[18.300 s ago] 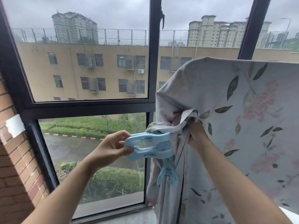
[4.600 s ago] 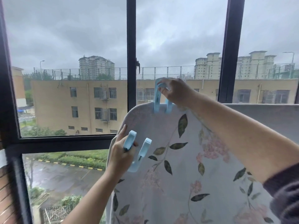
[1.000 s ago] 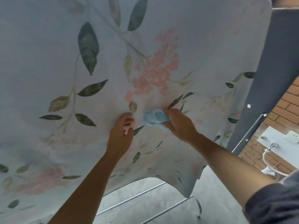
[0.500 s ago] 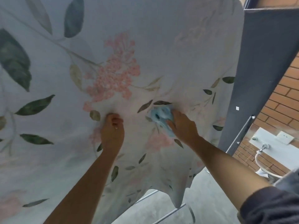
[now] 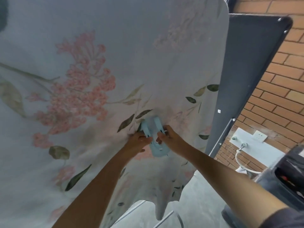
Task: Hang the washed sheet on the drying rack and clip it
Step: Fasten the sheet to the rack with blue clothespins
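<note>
The washed sheet (image 5: 115, 66), pale with pink flowers and green leaves, hangs over the drying rack and fills most of the view. A light blue clip (image 5: 153, 137) sits against the sheet low down, its jaws pointing up into a bunched fold. My left hand (image 5: 137, 143) grips the clip's left side together with the gathered cloth. My right hand (image 5: 167, 138) holds the clip's right arm with thumb and fingers. The rack's metal legs (image 5: 164, 222) show below the sheet's hem; its upper bars are hidden by the cloth.
A dark grey cloth panel (image 5: 243, 76) hangs to the right of the sheet. Behind it are a brick wall (image 5: 283, 89), a tap with a white hose (image 5: 241, 147) and a socket. A black object (image 5: 286, 181) stands at the right edge on the concrete floor.
My left hand has moved right from the bare sheet onto the clip. The clip has turned so that its jaws point up into the fold. The view shifted right.
</note>
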`<state>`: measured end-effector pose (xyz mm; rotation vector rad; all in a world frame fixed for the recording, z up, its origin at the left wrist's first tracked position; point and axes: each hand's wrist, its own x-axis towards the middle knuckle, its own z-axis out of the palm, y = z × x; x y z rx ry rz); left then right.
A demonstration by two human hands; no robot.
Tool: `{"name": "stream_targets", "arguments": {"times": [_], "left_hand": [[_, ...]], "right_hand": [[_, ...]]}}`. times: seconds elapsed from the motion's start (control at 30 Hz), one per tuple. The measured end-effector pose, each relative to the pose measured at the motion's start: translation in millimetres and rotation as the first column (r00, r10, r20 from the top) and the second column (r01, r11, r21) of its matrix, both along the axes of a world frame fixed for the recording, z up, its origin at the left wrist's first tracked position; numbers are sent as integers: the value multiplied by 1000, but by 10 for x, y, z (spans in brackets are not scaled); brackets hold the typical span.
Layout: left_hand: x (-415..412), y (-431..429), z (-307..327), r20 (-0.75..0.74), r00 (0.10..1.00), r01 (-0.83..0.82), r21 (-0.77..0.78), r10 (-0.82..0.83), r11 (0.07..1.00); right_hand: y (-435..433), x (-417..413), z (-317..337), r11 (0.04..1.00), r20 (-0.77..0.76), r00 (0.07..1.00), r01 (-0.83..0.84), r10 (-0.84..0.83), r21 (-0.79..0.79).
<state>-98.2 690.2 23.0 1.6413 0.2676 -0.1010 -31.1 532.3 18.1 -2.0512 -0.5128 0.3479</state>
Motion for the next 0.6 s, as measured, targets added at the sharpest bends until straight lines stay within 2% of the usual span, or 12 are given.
{"name": "stream_targets", "arguments": {"times": [0.07, 0.13, 0.2, 0.23, 0.27, 0.33, 0.37, 0.4, 0.43, 0.5, 0.57, 0.6], "left_hand": [[80, -177, 0, 87, 996, 8, -58, -3, 998], [167, -326, 14, 104, 986, -122, -49, 127, 991], [250, -420, 15, 54, 959, -278, -35, 279, 960], [285, -436, 3, 34, 950, -309, -58, 311, 949], [342, -492, -19, 15, 948, -316, -93, 319, 944], [382, -501, -42, 5, 959, -281, -75, 282, 957], [407, -544, -49, 11, 964, -264, -36, 264, 964], [432, -597, -48, 17, 966, -258, -3, 258, 966], [465, -667, -57, 18, 963, -268, 12, 267, 963], [513, -805, -77, 12, 952, -305, 39, 305, 951], [529, -937, -104, 6, 930, -367, 69, 367, 928], [527, -962, -104, 4, 919, -394, 79, 395, 916]], "right_hand": [[-77, -28, 19, 998, -42, 997, -63, 63, -1], [-180, 14, 3, 994, -159, 981, -103, 107, 31], [-398, 138, 3, 999, -323, 946, 8, 7, 45], [-562, 226, -31, 992, -334, 934, 128, -127, -19], [-807, 384, -105, 954, -254, 923, 258, -289, -151], [-1261, 665, -282, 801, -18, 859, 468, -511, -373], [-1460, 802, -346, 750, -5, 819, 522, -573, -406], [-1600, 938, -400, 743, -41, 800, 535, -598, -402], [-1664, 1075, -430, 775, -62, 828, 491, -557, -397], [-1644, 1312, -442, 840, -12, 936, 311, -352, -445], [-1625, 1486, -474, 802, 68, 990, 141, -124, -581], [-1652, 1527, -448, 765, 91, 991, 136, -102, -629]]}}
